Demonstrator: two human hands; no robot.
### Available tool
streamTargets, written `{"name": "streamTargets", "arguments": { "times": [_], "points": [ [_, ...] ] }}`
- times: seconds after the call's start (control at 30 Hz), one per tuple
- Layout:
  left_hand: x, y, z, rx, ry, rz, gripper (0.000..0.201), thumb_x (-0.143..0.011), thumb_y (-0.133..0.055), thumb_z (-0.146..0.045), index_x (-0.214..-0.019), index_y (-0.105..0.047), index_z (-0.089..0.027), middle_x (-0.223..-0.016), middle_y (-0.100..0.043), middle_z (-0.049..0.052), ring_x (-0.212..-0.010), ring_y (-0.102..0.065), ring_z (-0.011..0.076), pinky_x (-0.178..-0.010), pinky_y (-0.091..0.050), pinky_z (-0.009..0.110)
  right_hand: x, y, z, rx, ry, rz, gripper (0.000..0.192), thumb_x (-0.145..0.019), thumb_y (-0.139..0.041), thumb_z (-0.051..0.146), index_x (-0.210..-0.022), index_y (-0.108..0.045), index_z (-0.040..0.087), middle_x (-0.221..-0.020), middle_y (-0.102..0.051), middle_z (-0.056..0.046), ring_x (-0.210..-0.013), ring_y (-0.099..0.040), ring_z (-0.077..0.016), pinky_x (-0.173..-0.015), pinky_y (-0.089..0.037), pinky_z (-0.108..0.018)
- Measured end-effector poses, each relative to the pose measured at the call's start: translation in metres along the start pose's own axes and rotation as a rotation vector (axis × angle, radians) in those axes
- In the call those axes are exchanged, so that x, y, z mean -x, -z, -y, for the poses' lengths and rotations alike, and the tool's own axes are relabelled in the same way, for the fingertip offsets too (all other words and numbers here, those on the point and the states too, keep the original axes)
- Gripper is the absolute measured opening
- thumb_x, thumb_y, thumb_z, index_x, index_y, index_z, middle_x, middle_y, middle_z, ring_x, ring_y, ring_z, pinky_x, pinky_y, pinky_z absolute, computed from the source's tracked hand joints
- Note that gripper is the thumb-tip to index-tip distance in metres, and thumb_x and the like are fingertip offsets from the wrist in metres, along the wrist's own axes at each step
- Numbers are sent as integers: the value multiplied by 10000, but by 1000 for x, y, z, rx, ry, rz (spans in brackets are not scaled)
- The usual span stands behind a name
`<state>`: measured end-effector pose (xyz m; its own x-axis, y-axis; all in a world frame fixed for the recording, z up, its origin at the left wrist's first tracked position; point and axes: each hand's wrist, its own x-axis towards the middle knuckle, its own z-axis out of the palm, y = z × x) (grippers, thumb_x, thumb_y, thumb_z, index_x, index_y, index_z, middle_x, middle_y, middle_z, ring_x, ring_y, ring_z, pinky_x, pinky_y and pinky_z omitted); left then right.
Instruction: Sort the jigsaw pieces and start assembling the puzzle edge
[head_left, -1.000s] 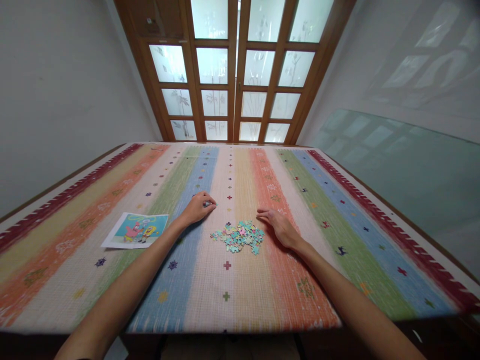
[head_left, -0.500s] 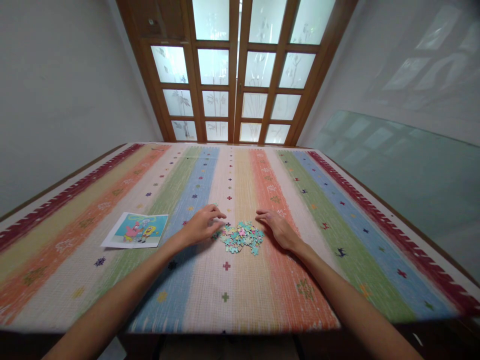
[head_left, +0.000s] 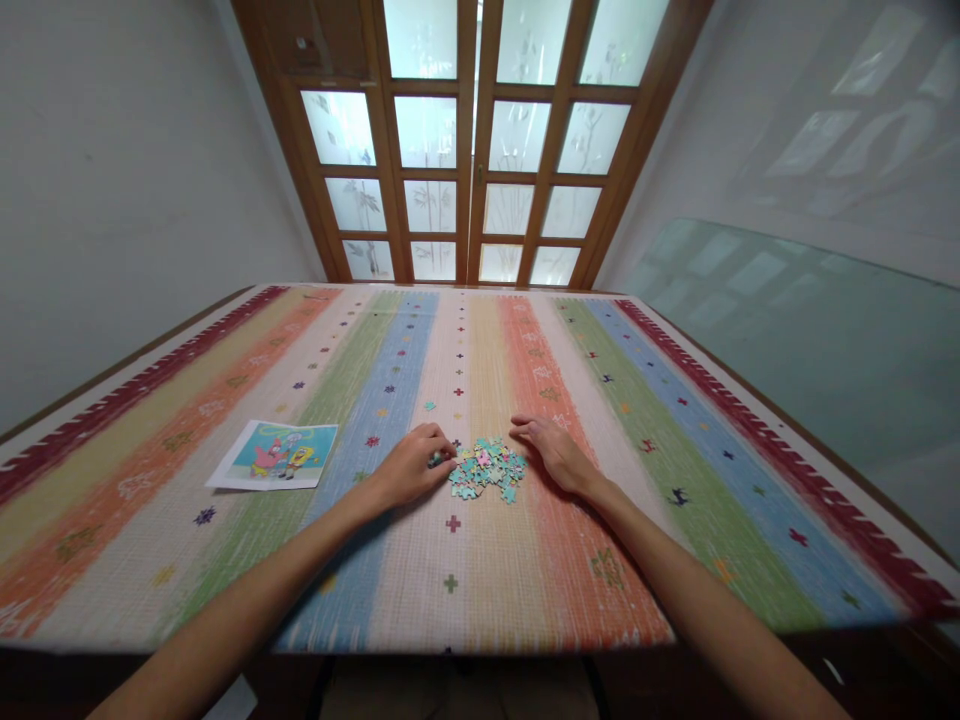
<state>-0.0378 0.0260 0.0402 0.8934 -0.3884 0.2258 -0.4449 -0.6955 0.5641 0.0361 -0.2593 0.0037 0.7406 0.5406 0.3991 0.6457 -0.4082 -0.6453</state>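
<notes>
A heap of small jigsaw puzzle pieces point(head_left: 487, 468), mostly teal with some pink and yellow, lies on the striped cloth in front of me. At its left edge is my left hand point(head_left: 414, 465), fingers curled and closed, with a bit of teal puzzle piece point(head_left: 435, 459) showing between thumb and fingers. My right hand point(head_left: 556, 455) rests at the heap's right side, fingers stretched out and nothing visible in them. One loose teal piece point(head_left: 430, 405) lies apart, beyond my left hand.
A printed cartoon picture point(head_left: 281, 458) on white paper lies left of my left forearm. The striped tablecloth point(head_left: 450, 625) covers the wide table. Past its far edge stand wooden doors with glass panes point(head_left: 465, 190). A glass sheet point(head_left: 810, 320) leans against the right wall.
My left hand's fingers have closed at the heap's left edge, and the hand has moved slightly lower. The lone teal piece beyond it now shows clearly. My right hand has barely moved.
</notes>
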Motion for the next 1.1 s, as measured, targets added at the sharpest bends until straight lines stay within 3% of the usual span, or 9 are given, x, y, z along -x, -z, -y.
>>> {"name": "streamTargets", "arguments": {
  "times": [0.2, 0.37, 0.53, 0.7, 0.93, 1.1],
  "points": [
    [-1, 6, 9, 102, 84, -122, 112, -880, -628, -251, -856, -713, -182, -851, -723, 52, -732, -618, 170, -737, -499, 322, 0, 0, 0, 29, 33, 19, 539, -1084, -244, 381, -1010, -743, 193, -1235, -687, -154, -1174, -626, -280, -1040, -487, -507],
    [-4, 24, 36, 91, 192, -321, 111, -844, -638, -256, -831, -723, -186, -863, -759, 57, -771, -675, 183, -796, -542, 333, 0, 0, 0, 52, 41, 32, 540, -1084, -237, 378, -1020, -737, 182, -1243, -683, -165, -1171, -628, -286, -1034, -495, -507],
    [-10, 35, 64, 7, 188, -408, 102, -788, -644, -203, -711, -711, -193, -913, -768, 65, -824, -705, 208, -852, -565, 365, 1, -2, -2, 76, 70, 40, 528, -1084, -232, 369, -1033, -723, 181, -1240, -680, -167, -1166, -630, -283, -1023, -502, -500],
    [-15, 36, 77, -104, 210, -413, 122, -781, -634, -161, -729, -737, -199, -941, -772, 73, -897, -715, 238, -915, -549, 401, 2, -2, -5, 111, 111, 42, 498, -1080, -240, 348, -1058, -714, 195, -1241, -677, -160, -1162, -628, -285, -1014, -503, -505],
    [-16, 33, 78, -152, 219, -338, 153, -823, -623, -219, -796, -773, -209, -980, -785, 69, -993, -702, 259, -998, -507, 429, 3, -2, -4, 125, 109, 55, 480, -1076, -238, 307, -1067, -702, 181, -1253, -670, -167, -1174, -617, -284, -1024, -493, -512],
    [-16, 35, 75, -100, 327, -325, 177, -826, -612, -255, -857, -781, -211, -974, -790, 60, -958, -706, 253, -959, -516, 405, 3, -2, -2, 121, 109, 56, 471, -1073, -250, 305, -1069, -704, 181, -1254, -669, -171, -1169, -616, -289, -1026, -490, -523]
  ]
}}
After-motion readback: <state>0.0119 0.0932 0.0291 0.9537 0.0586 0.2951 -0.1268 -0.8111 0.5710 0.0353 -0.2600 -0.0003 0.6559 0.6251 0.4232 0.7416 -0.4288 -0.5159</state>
